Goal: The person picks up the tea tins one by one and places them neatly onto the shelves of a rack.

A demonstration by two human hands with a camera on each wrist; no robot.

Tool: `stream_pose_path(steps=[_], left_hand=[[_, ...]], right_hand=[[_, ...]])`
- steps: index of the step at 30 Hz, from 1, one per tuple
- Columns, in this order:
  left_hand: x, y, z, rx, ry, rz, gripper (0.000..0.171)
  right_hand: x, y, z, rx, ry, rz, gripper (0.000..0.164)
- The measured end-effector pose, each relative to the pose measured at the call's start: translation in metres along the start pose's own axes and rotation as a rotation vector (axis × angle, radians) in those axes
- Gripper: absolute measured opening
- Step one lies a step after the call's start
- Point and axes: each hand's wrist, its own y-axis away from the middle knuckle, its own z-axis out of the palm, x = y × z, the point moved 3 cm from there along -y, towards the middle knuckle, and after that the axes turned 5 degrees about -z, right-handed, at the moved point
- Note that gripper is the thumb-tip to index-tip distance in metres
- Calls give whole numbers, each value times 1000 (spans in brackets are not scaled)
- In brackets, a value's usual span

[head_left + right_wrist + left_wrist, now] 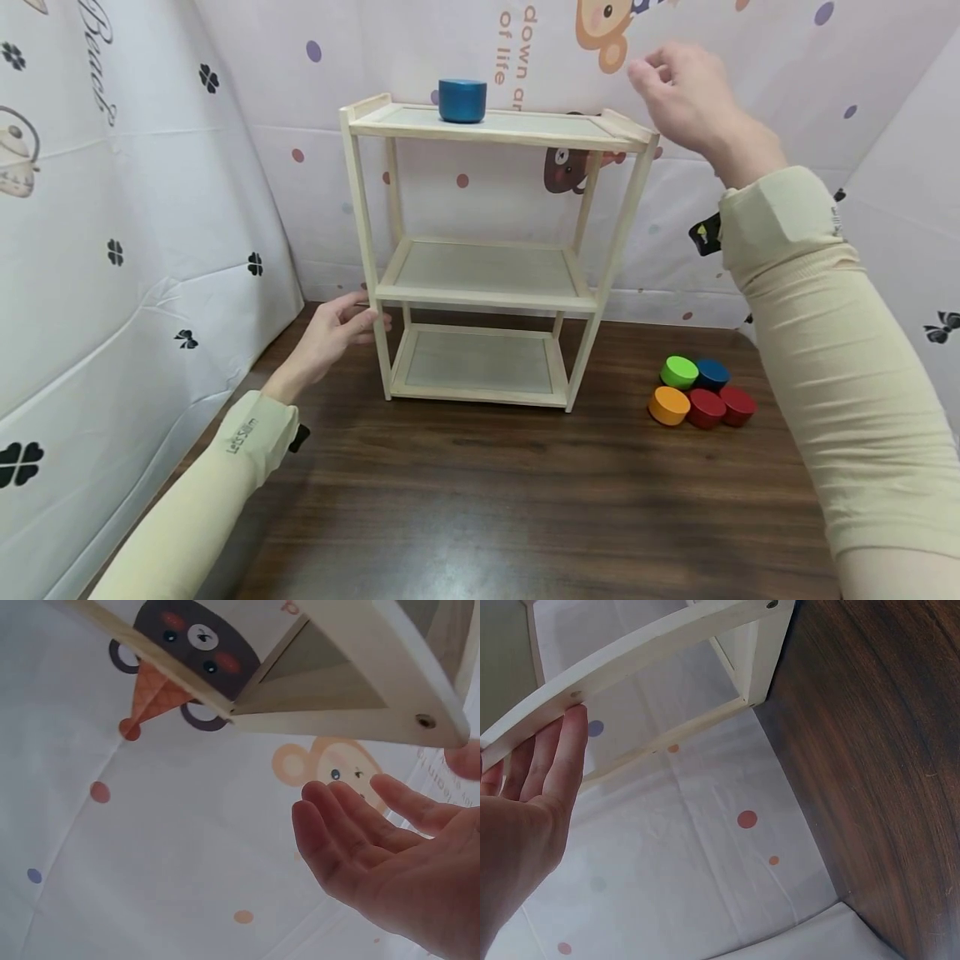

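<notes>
A light wooden shelf [487,302] with three tiers stands upright on the dark table. At its front left post, my left hand [333,333] holds on just below the middle tier; the left wrist view shows the fingers [568,754] against the wood, while the thumb is hidden there. A blue round block [462,102] sits on the top tier, left of centre. My right hand [686,96] is raised in the air beyond the shelf's top right corner, apart from it. In the right wrist view its fingers [352,825] are loosely bent and hold nothing.
On the table [480,492], right of the shelf, a group of round blocks lies close together: light green [679,372], dark blue [712,375], orange [669,406] and two red [707,408]. A patterned white cloth [315,208] hangs behind and along both sides.
</notes>
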Motion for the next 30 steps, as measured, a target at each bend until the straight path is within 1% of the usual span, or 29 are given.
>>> stream_pose_path(steps=[8,14,16,21,30], left_hand=[[1,-1,0,3,-21,-1,39],[0,-1,0,-5,1,0,41],[0,-1,0,-5,12,-6,42],[2,0,0,-1,1,-5,41],[0,1,0,4,-19,-1,41]], right_hand=[[24,13,1,25,53,-14,55],[38,20,4,50,53,-60,57],[44,24,5,41,46,-58,58],[58,32,8,12,37,-25,61],[82,49,19,-47,38,-25,64]])
